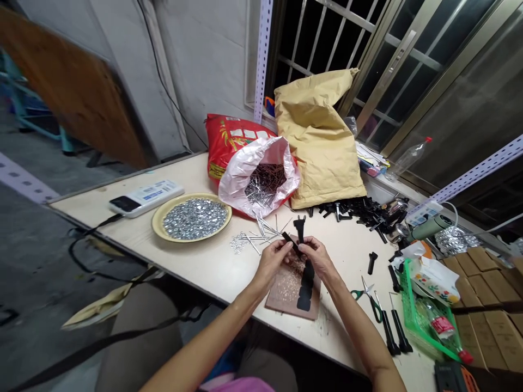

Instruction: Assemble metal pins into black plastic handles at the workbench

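My left hand point(273, 264) is closed, its thumb and fingertips pinching a short black strip point(289, 238) that slants up to the left. Close beside it, my right hand point(317, 258) is closed on a black plastic piece point(299, 227) with a forked top. Fingers partly hide where the two black parts meet. Beneath my hands lies a reddish-brown board point(281, 296) with a scuffed surface. A black strap with scalloped edges point(305, 288) runs down its right side. Long metal pins point(255, 237) and small clear or silvery bits lie left of my hands.
A yellow dish of small metal pieces point(195, 219) stands left, near a white device point(147, 198). Behind are an open red sack point(241, 130) of pins and a brown paper bag point(324, 158). Rightward lie black parts point(368, 212), scissors point(372, 300), two hooked tools point(394, 329) and a green basket point(427, 326).
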Demonstrator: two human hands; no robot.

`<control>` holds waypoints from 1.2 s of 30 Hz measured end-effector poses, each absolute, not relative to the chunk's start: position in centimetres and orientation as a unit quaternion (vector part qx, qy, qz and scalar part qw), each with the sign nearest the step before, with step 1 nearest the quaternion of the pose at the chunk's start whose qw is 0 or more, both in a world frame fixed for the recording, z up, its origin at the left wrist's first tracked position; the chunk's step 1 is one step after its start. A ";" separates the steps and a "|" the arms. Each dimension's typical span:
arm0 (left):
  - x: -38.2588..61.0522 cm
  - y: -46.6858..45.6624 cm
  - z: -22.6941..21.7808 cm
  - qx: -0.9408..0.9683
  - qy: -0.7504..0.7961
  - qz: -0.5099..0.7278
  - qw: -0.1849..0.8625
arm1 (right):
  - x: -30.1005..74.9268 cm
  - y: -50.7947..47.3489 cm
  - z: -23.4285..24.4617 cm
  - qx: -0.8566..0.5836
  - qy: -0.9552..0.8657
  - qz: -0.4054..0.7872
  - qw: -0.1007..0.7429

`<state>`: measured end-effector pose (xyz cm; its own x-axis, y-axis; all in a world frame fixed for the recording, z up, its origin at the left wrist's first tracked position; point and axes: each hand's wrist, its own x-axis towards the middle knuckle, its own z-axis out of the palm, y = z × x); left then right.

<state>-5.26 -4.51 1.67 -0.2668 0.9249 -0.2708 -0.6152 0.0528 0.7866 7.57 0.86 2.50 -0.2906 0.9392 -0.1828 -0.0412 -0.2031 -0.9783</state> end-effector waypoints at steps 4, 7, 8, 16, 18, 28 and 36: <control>-7.1 -4.2 1.5 0.094 0.410 0.725 0.545 | 6.8 1.3 2.4 -0.472 -0.421 0.628 0.454; -7.2 -4.3 1.3 0.081 0.407 0.759 0.502 | 5.8 0.1 2.0 -0.458 -0.402 0.653 0.449; -7.0 -4.3 1.1 0.097 0.429 0.758 0.482 | 5.2 -0.6 1.8 -0.452 -0.395 0.662 0.450; -6.2 -5.6 0.1 0.376 0.586 0.594 0.404 | 3.3 -2.6 0.1 -0.509 -0.491 0.532 0.465; -6.9 -5.8 0.5 0.344 0.521 0.588 0.515 | 3.8 -2.3 0.0 -0.523 -0.555 0.458 0.457; -6.1 -4.9 1.0 0.084 0.426 0.570 0.697 | 5.7 -3.6 0.2 -0.386 -0.830 0.294 0.275; -5.4 -3.7 1.9 0.106 0.461 0.565 0.676 | 20.3 2.0 4.4 -0.836 -0.529 0.049 0.134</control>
<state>-5.41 -3.68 1.91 -0.0645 0.8615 -0.5036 -0.6670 0.3382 0.6639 20.32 2.02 4.37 0.4350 0.8984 0.0602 0.8723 -0.4039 -0.2756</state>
